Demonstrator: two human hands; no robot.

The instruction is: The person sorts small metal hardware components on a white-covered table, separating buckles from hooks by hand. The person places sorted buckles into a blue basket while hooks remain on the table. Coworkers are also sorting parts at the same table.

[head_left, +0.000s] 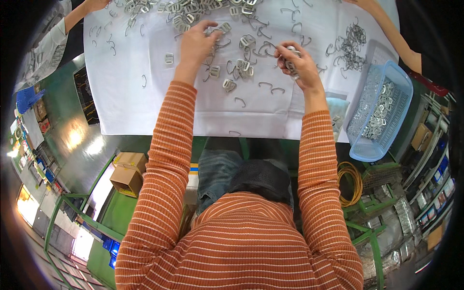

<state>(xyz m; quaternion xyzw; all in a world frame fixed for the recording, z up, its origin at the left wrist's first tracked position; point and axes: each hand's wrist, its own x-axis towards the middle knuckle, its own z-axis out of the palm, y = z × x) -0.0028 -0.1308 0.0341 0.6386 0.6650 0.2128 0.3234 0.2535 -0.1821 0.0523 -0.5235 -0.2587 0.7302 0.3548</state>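
My left hand [195, 46] reaches over the white tabletop, index finger and thumb closed around the edge of a silver slotted buckle [224, 27]. To the right, my right hand [302, 65] is curled around several similar metal buckles [292, 59]; its fingertips are beside some bent wire hooks [265, 50], and whether they pinch one I cannot tell. Between the hands lie loose buckles [247, 41] mixed with hooks. Nearer to me are another buckle pair [229, 85] and single wire hooks [240, 102].
A large heap of buckles [198, 7] lies at the far edge. On the right are a tangle of wire hooks [352, 48] and a blue basket [369, 153] holding buckles. Other people's arms [394, 36] reach in at both far corners. A cardboard box [128, 174] stands lower left.
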